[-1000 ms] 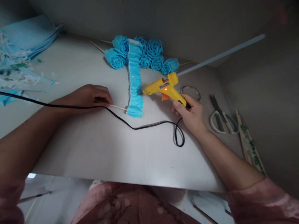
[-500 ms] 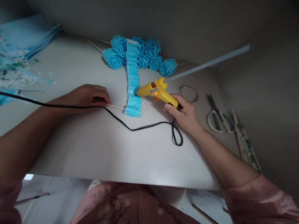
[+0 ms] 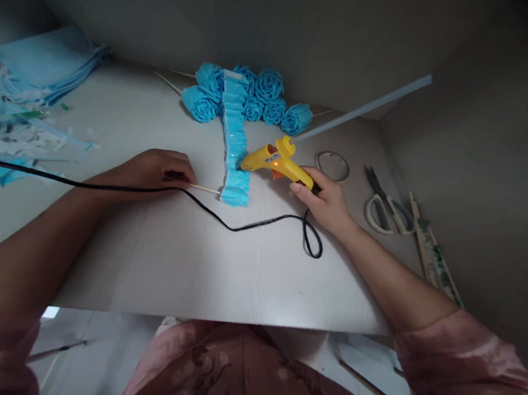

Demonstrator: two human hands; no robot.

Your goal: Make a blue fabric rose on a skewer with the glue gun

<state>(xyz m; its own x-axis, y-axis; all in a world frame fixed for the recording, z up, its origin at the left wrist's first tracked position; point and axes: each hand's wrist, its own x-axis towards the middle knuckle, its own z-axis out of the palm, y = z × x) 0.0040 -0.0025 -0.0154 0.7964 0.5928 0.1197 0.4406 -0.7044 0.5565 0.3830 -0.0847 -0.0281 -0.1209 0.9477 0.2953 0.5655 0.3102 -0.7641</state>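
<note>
My right hand point(image 3: 324, 198) grips a yellow hot glue gun point(image 3: 283, 161), its small light lit orange and a long clear glue stick point(image 3: 368, 108) sticking out of its back. The gun's nozzle is at the pleated light-blue strip point(image 3: 235, 134), which lies lengthwise on the table. Between the fingers of my left hand point(image 3: 162, 170) is a thin wooden stick point(image 3: 205, 189) whose far end meets the near end of the strip. Blue fabric roses point(image 3: 270, 84) are clustered at the strip's far end, some on sticks.
A black cord point(image 3: 252, 225) crosses the table in front of my hands. To the right are a tape roll point(image 3: 333, 166), scissors point(image 3: 387, 203) and wrapped sticks point(image 3: 435, 255). Blue face masks point(image 3: 49, 60) are stacked at the back left, near scraps point(image 3: 22, 138).
The glue stick's back end has shifted slightly left and up, toward the gun. Both hands and the strip stay practically in place.
</note>
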